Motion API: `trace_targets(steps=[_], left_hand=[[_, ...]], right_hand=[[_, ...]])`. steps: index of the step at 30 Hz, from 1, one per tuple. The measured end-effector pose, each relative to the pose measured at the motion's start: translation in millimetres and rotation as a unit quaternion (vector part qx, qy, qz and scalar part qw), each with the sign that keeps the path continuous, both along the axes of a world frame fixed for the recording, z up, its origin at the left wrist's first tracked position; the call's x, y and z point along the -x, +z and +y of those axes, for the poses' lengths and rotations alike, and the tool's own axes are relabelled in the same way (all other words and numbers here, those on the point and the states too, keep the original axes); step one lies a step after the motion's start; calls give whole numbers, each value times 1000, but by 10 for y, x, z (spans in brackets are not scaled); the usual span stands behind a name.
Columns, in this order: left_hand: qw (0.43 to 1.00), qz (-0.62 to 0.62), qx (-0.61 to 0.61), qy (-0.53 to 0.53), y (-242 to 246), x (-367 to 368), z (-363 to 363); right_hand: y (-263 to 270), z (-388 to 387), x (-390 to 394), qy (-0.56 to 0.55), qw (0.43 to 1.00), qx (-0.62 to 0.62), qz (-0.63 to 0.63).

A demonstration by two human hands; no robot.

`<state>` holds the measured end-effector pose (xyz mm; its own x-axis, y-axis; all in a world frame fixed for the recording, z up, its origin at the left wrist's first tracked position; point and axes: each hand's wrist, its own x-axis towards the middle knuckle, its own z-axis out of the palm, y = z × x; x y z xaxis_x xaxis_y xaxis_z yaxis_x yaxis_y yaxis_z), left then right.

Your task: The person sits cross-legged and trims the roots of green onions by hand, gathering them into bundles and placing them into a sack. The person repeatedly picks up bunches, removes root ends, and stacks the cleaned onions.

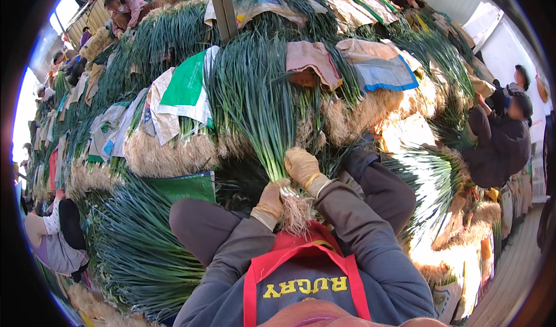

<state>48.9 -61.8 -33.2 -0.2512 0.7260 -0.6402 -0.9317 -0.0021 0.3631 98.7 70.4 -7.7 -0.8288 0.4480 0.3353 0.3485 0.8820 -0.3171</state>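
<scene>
A bundle of green onions [273,153] stretches away from my lap, its dark leaves fanned over the heap and its pale roots [297,214] towards me. My left hand [270,201], in a tan work glove, grips the bundle just above the roots, on the left side. Slightly farther up, my right hand [304,168], in a matching glove, is curled against the right side of the stalks. Its fingertips are partly hidden. Below the roots a red apron [304,238] covers my lap between my bent knees.
Loose green onions [147,249] lie at my left, beside a green woven sack [186,187]. Rooted bundles [173,153] under sacks [186,83] are stacked ahead. A metal post [222,10] rises beyond. People crouch at left [56,240] and right [499,140].
</scene>
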Motion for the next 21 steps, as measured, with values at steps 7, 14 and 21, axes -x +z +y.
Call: trace_targets(steps=[7,14,21], left_hand=[[987,-86,-132,-33,325,26,-125],[992,-67,-98,36,331,97,-103],[990,-2,-132,46,251,80,-105]], right_hand=[[76,-343,-476,103,757,608,217],[331,-258,-959,24,606,758,240],[456,183,-1338,11,533,772,347]])
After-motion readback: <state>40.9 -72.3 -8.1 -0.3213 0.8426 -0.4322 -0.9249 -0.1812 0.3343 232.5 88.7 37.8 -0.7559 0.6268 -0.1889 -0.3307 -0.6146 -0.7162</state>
